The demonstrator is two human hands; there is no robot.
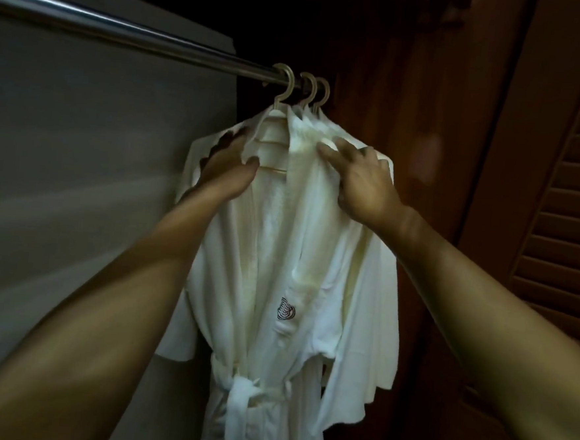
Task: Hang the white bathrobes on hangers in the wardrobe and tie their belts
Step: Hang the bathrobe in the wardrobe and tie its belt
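A white bathrobe [272,253] with a dark emblem on its chest hangs on a pale hanger [283,92] from the metal rail [123,33]. Its belt [239,391] is knotted at the waist with the ends hanging down. Two more hanger hooks sit just behind the first, and more white cloth shows behind the front robe on the right. My left hand [227,167] lies on the robe's left shoulder with fingers tucked under the collar edge. My right hand [357,176] rests on the right shoulder, fingers spread and nearly straight on the collar.
The wardrobe's pale back wall [78,187] fills the left. A dark wooden side panel [423,160] and a louvred wooden door [562,239] stand close on the right. The rail to the left of the hangers is bare.
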